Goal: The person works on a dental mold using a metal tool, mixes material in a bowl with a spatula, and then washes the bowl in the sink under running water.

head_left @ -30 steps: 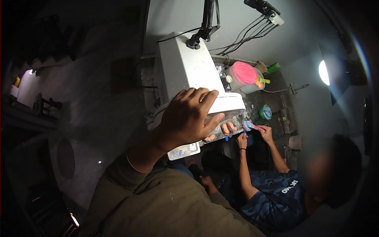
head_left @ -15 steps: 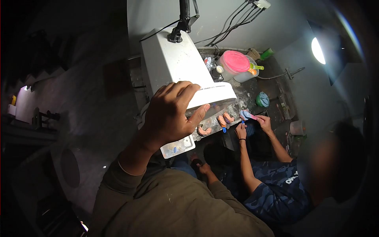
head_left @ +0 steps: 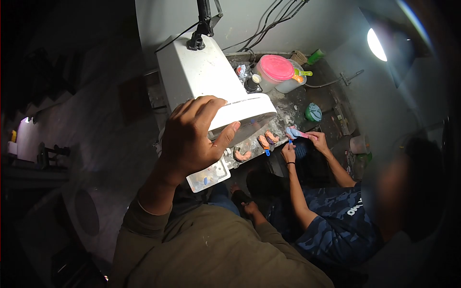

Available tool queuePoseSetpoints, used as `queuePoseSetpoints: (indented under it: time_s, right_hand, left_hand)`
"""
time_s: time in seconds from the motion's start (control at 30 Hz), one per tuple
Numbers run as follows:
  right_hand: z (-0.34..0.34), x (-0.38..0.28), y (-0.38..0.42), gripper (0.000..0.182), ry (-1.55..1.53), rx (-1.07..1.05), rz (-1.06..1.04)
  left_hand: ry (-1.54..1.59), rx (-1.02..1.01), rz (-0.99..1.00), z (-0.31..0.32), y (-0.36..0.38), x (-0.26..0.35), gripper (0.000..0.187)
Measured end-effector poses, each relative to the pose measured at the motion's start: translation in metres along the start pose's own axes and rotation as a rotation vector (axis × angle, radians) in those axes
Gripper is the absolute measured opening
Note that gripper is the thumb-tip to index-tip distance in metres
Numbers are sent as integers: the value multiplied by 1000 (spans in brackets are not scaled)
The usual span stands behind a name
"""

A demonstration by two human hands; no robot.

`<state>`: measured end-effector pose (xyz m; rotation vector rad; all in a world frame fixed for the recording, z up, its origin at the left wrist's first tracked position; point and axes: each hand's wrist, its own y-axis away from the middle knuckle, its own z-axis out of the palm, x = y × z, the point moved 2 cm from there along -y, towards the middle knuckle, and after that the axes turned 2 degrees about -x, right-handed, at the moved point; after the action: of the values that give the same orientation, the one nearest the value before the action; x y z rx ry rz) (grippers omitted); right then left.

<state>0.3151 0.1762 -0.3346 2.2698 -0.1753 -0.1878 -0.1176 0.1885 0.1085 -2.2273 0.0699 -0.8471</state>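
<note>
A white box-like housing [head_left: 204, 65] with a rounded front rim stands on the worktop. My left hand [head_left: 194, 129] is at that rim, its fingers over the top edge and its thumb below, apart from the fingers. Low by my legs, my right hand [head_left: 249, 208] is curled at a dark object; its shape is lost in shadow. Pinkish dental impressions in trays [head_left: 242, 155] lie on the worktop beyond my left hand, one with a blue handle [head_left: 267, 152]. A shallow white tray [head_left: 194, 183] sits below my left wrist.
A co-worker at right holds a spatula with pale blue paste [head_left: 298, 134] over a blue-handled tray. A green bowl [head_left: 313, 112], pink-lidded tub [head_left: 276, 67] and a small dark jar [head_left: 252, 82] stand behind. A black lamp arm [head_left: 204, 24] rises from the housing.
The whole view has shifted, so the scene sits further left. My left hand stays at the housing's rim, and the co-worker still holds the spatula at the tray.
</note>
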Motion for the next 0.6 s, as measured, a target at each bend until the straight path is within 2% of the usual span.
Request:
queuePoseSetpoints:
  time_s: [0.4, 0.6]
  right_hand:
    - [-3, -1, -2, 55, 27, -66, -45]
    - [8, 11, -11, 58, -32, -62, 18]
  left_hand:
    - [-24, 30, 10, 1, 0, 1, 35]
    - [-19, 16, 6, 1, 0, 0, 34]
